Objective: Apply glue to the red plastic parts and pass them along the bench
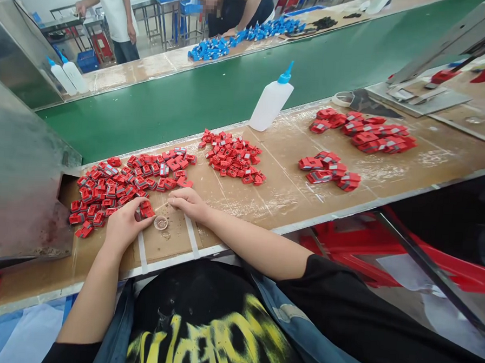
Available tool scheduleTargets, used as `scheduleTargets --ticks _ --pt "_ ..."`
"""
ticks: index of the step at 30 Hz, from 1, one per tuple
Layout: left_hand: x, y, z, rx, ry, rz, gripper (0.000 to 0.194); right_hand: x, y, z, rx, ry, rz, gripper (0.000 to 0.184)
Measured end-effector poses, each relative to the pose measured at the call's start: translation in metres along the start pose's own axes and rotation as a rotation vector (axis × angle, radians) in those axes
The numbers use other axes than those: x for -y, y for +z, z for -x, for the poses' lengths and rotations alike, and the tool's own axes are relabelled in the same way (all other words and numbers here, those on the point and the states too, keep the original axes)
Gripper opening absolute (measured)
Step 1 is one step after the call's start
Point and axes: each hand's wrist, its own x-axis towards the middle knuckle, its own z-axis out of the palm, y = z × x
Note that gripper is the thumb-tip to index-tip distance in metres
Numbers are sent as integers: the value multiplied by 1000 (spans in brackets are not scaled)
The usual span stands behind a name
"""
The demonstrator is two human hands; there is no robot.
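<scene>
Between the thumb and fingers of my left hand [124,224] is a red plastic part [146,209], held just left of a small round cup [161,223]. My right hand [190,203] is closed, its fingertips pinched together above the tabletop; whatever they hold is too small to make out. A broad heap of red and grey plastic pieces [112,185] spreads beyond my left hand. Farther off, past my right hand, lies a second pile of smaller red pieces [235,157].
A white squeeze bottle [271,99] with a blue tip stands by the green conveyor belt [168,110]. More red assemblies [379,134] lie to the right, near a metal stand [421,99]. A metal housing [18,180] borders the left. Two people are across the belt beside blue parts [250,35].
</scene>
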Motion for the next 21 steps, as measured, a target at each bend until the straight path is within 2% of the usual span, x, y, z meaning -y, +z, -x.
scheduleTargets --ticks 4,14,17,21 --pt "-3 0 -5 22 14 -11 46 -5 4 -5 11 10 30 40" --pt "-3 2 -6 10 25 -14 44 -12 9 -7 115 43 297 43" --pt "-1 3 -6 11 22 -5 44 -12 9 -7 135 37 306 44" --pt "-1 3 -6 12 10 3 44 -15 9 -8 101 50 285 44"
